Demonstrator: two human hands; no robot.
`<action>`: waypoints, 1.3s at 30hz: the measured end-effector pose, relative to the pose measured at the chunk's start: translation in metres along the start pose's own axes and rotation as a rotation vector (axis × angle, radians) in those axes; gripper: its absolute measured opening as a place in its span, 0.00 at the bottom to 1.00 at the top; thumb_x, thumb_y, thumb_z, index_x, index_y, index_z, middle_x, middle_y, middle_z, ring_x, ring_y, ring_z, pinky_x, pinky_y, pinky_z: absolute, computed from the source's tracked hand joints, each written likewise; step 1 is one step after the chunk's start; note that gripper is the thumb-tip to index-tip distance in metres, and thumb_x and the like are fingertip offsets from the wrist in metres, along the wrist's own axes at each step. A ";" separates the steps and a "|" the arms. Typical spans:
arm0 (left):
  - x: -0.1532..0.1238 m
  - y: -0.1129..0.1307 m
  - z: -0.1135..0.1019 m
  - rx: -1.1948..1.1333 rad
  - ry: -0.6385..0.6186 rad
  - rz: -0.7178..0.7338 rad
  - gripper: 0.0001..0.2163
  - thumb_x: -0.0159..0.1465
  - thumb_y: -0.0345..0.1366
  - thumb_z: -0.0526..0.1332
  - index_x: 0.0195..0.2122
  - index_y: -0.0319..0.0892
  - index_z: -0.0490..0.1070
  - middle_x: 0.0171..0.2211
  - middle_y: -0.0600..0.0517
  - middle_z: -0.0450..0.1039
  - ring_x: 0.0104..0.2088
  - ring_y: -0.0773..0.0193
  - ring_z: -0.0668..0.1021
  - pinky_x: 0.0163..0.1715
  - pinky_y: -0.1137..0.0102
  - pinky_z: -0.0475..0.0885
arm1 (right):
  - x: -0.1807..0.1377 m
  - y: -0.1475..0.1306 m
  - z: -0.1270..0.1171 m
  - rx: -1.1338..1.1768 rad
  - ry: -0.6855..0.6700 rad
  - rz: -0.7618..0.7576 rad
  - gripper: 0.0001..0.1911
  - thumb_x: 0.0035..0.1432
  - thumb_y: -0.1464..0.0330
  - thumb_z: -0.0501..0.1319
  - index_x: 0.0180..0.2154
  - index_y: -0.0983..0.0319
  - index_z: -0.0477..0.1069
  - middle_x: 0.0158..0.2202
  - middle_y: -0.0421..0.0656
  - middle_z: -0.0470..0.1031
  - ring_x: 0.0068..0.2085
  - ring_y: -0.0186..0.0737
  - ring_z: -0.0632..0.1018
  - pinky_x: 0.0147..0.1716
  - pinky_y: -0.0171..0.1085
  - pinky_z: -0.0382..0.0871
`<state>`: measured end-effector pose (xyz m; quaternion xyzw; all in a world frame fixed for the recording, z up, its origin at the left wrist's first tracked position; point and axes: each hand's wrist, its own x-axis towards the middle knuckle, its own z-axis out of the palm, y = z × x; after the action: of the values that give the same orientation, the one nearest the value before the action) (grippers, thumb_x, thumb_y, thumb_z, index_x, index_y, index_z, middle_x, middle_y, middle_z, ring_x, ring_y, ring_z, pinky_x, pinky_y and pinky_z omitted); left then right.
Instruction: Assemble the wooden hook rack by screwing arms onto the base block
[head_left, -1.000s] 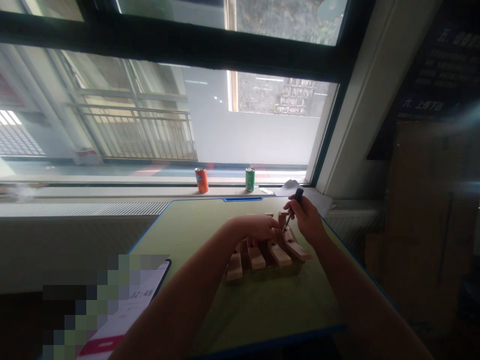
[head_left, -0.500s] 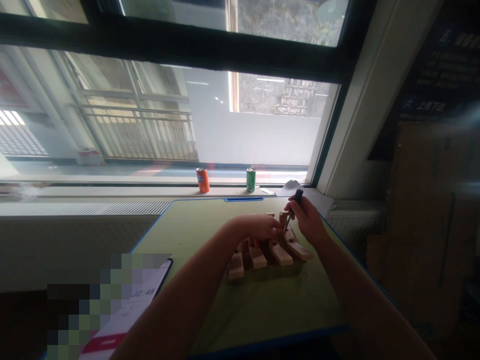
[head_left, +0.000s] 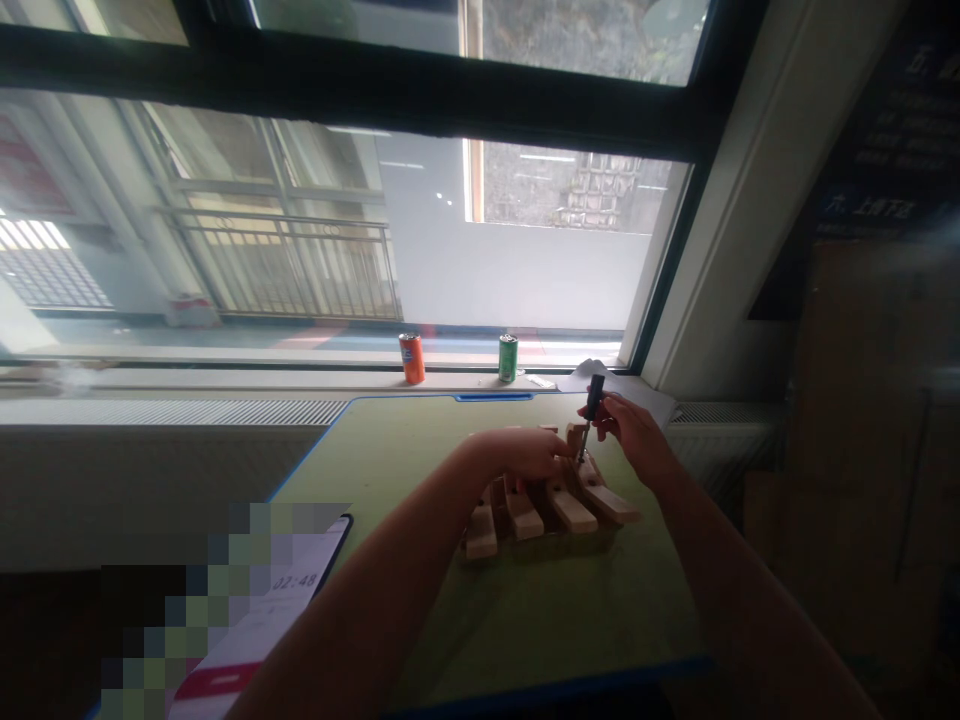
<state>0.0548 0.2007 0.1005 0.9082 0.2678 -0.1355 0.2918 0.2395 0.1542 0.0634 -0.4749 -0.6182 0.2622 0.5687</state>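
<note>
My right hand is closed, with its fingers at the dark handle of a screwdriver. The shaft slants down, its tip at a screw spot near the far end of the rightmost bar of a wooden slatted piece. That piece has several pale bars side by side, with dark holes, over a darker base. My left hand reaches across the bars, its fingers bent down beside the screwdriver tip and gripping the piece. Its fingertips are partly hidden.
The piece lies on a yellow-green table with a blue edge. A phone-like screen lies at the left, partly blurred out. Beyond, an orange can, a green can and crumpled paper sit on the windowsill.
My right fingers have loosened and shifted on the screwdriver handle, which stands more upright. The left hand stays on the wooden piece. The whole view has shifted slightly.
</note>
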 end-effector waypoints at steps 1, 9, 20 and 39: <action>0.000 0.000 0.000 -0.002 -0.006 -0.011 0.20 0.60 0.36 0.49 0.54 0.46 0.62 0.38 0.48 0.70 0.24 0.67 0.74 0.20 0.74 0.72 | 0.000 0.000 -0.001 -0.018 0.002 -0.004 0.18 0.59 0.58 0.50 0.39 0.63 0.71 0.35 0.46 0.75 0.28 0.34 0.69 0.25 0.35 0.64; -0.002 0.003 0.000 -0.001 -0.001 -0.024 0.20 0.60 0.35 0.49 0.53 0.46 0.63 0.39 0.48 0.69 0.22 0.68 0.74 0.19 0.72 0.72 | 0.001 0.006 0.001 -0.137 0.082 -0.019 0.15 0.51 0.58 0.60 0.36 0.62 0.69 0.32 0.43 0.72 0.28 0.34 0.69 0.24 0.34 0.64; -0.002 0.002 0.000 0.021 -0.001 -0.008 0.21 0.60 0.37 0.48 0.55 0.48 0.60 0.39 0.48 0.70 0.23 0.68 0.74 0.19 0.73 0.72 | 0.003 0.007 0.003 0.129 0.117 0.080 0.21 0.52 0.59 0.59 0.46 0.59 0.67 0.34 0.42 0.74 0.24 0.30 0.65 0.17 0.31 0.56; -0.003 0.003 0.000 0.027 0.010 -0.003 0.19 0.59 0.40 0.51 0.51 0.46 0.64 0.42 0.47 0.69 0.22 0.68 0.74 0.17 0.74 0.72 | 0.003 0.006 0.001 0.156 0.093 0.114 0.14 0.53 0.60 0.59 0.40 0.61 0.72 0.37 0.44 0.73 0.28 0.32 0.66 0.19 0.31 0.57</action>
<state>0.0540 0.1976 0.1030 0.9123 0.2690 -0.1349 0.2779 0.2402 0.1596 0.0590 -0.4752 -0.5410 0.3190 0.6163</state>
